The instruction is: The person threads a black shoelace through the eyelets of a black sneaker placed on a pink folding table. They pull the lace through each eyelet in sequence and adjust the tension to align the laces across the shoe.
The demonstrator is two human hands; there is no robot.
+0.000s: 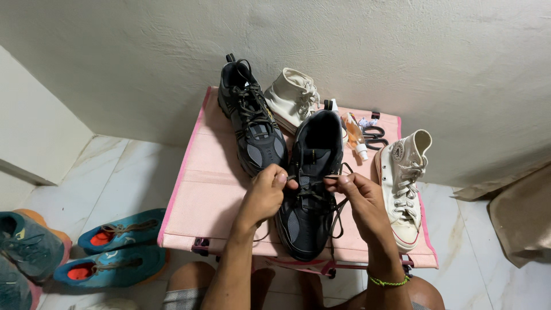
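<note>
The left hand (265, 192) is closed, its fingertips pinching a black lace (313, 182) at the left side of the near shoe's throat. The right hand (357, 192) is closed as well, thumb and forefinger pinching the same lace on the right side, so the lace runs taut between the two hands across the tongue. A green cord bracelet (389, 281) circles the right wrist.

The near shoe (310, 189) is a black and grey trainer, lying toe toward the person on a pink table (201, 195), its loose lace ends trailing down its right side. Its mate (252, 120) lies just beside it to the left and farther back, laced, heel toward the wall.

Behind the two trainers a cream high-top (293, 97) rests near the wall. A second high-top (404, 183) lies along the table's right edge, toe toward the person, just beside the right hand. Between them, at the back of the table, lie a small spray bottle (354, 135) with orange liquid and black scissors (376, 138).

On the tiled floor (115, 172) to the left, well apart from the table, lie two teal shoes (117, 247) with orange insides, and further shoes (26, 247) at the picture's left edge. The person's bare knees show below the table's near edge.
</note>
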